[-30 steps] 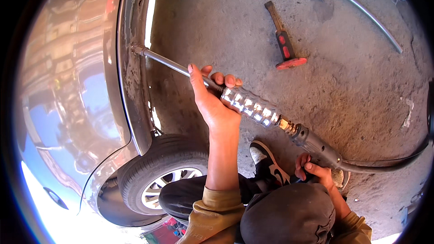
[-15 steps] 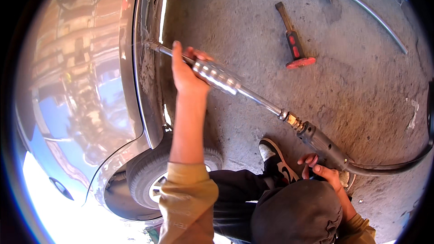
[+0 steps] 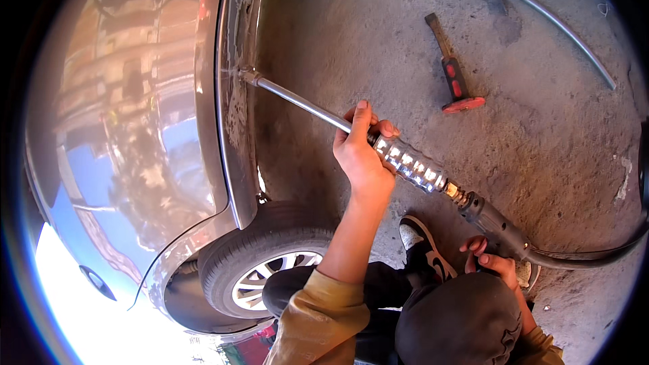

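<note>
A slide hammer dent puller (image 3: 304, 104) slants across the view, its tip touching the scraped sill (image 3: 238, 94) along the lower edge of the brown car body (image 3: 135, 88). My left hand (image 3: 365, 152) is closed around the front end of its ribbed shiny weight (image 3: 412, 163), which sits back along the rod close to the brass fitting. At the rear is a dark grip body (image 3: 499, 225) with a thick cable. My right hand (image 3: 492, 262) is curled closed just under that body, on its handle, most of which is hidden.
A chisel (image 3: 451, 67) with a red hand guard lies on the concrete floor (image 3: 378, 34). Beyond it is a hammer (image 3: 564, 30) with a metal shaft. The car's wheel (image 3: 270, 274) stands beside my knees; a black cable (image 3: 588, 260) curves off at the right.
My left hand has slid the weight back along the rod, away from the car and toward the rear grip. The tip stays at the sill. The whole view has shifted slightly.
</note>
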`<action>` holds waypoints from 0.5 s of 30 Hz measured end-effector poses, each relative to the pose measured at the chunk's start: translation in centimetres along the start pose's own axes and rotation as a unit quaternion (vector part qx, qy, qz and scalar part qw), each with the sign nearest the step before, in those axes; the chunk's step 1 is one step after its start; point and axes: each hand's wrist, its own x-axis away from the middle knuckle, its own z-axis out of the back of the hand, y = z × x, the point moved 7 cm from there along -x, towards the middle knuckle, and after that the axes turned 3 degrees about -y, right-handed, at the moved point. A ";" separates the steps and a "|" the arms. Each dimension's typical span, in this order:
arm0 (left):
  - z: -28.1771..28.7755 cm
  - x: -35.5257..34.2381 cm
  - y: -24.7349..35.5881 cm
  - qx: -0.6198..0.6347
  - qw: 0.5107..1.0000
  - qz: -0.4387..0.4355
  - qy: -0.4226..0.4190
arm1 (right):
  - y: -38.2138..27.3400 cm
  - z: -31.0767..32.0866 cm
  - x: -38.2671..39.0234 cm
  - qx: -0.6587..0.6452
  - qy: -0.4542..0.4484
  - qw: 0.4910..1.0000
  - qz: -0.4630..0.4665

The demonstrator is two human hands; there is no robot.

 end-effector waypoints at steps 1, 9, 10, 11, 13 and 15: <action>-0.4 -0.7 0.6 -0.020 1.000 -0.005 -0.009 | -0.1 -0.1 0.1 0.002 -0.004 1.000 -0.002; 2.3 -7.6 7.3 0.050 0.999 -0.009 0.002 | 0.1 -1.2 -0.3 -0.002 0.002 1.000 -0.025; 0.7 -5.1 3.9 0.034 0.999 0.019 -0.027 | 0.1 -0.2 -0.3 -0.013 0.019 1.000 -0.013; 0.2 -2.7 -0.3 -0.005 0.999 0.041 -0.030 | 0.2 1.0 -0.2 -0.024 0.033 0.999 0.001; -1.2 2.0 -4.0 0.008 0.998 0.035 0.043 | 0.2 2.8 1.2 -0.039 0.056 0.997 0.025; -2.3 4.7 -8.2 0.001 0.996 0.087 0.004 | 1.1 6.9 4.5 -0.060 0.103 0.991 0.054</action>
